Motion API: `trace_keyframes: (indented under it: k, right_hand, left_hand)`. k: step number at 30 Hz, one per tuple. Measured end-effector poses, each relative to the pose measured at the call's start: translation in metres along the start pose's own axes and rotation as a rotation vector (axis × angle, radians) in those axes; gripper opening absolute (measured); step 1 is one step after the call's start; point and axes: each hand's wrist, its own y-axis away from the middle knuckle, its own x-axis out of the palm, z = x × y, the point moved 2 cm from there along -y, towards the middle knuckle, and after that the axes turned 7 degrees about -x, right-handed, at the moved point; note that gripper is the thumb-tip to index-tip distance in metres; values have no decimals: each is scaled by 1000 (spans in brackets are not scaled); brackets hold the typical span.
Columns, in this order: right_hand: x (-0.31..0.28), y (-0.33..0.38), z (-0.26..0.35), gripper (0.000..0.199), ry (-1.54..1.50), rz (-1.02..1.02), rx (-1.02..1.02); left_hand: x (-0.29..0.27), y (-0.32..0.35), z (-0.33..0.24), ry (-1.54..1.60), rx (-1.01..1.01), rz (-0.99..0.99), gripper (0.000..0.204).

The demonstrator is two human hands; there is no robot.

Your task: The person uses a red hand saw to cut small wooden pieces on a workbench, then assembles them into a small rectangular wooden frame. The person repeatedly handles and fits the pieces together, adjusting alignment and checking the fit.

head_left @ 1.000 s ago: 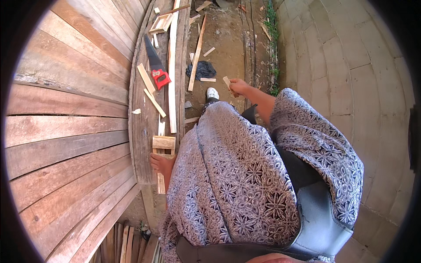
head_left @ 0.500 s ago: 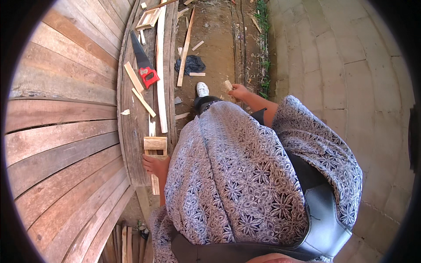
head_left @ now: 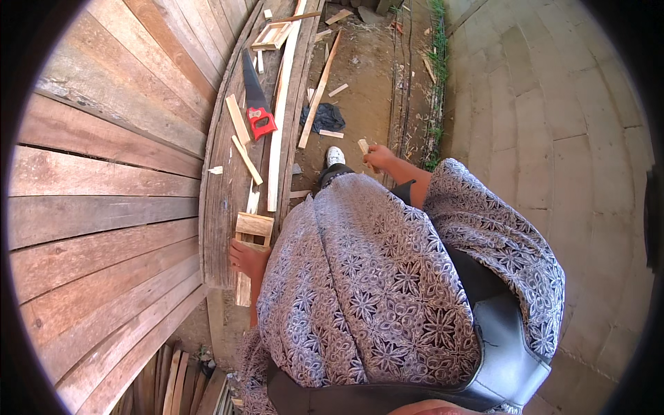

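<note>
My left hand is wrapped over the near end of a small wooden frame on the weathered bench to my left. A pale crosspiece and a dark gap show beyond my fingers; my hand hides the rest. Out over the ground on the right, my right hand is closed round a short wood block, whose far end sticks out past the fingers. Farther along the bench lies a handsaw with a red handle, beside a long pale board.
Loose wood strips and a second small wooden frame lie on the bench. A plank wall rises at left, a block wall at right. On the dirt are a long batten and dark crumpled plastic.
The view has turned, so the bench and tools sit farther right in the picture. My right hand's wood block shows at a slightly different tilt. My left hand stays at the wooden frame.
</note>
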Motion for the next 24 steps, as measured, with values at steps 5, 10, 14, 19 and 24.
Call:
trace_keyframes:
  k: [5,10,14,19,24]
  right_hand:
    - [19,18,25,38,22,28,-23]
    - [10,37,17,39,-73,51,-52]
    - [1,30,-25,31,74,30,-25]
    - [-22,21,-66,19,198,121,-256]
    - [-42,14,-66,30,-296,-69,48]
  left_hand:
    - [0,1,18,-52,-15,-12,117]
    - [-4,0,22,-95,-27,-1,119]
    - [-9,2,24,-124,-39,6,120]
    - [-10,2,24,-184,-34,18,122]
    - [-15,2,42,-287,-51,34,125]
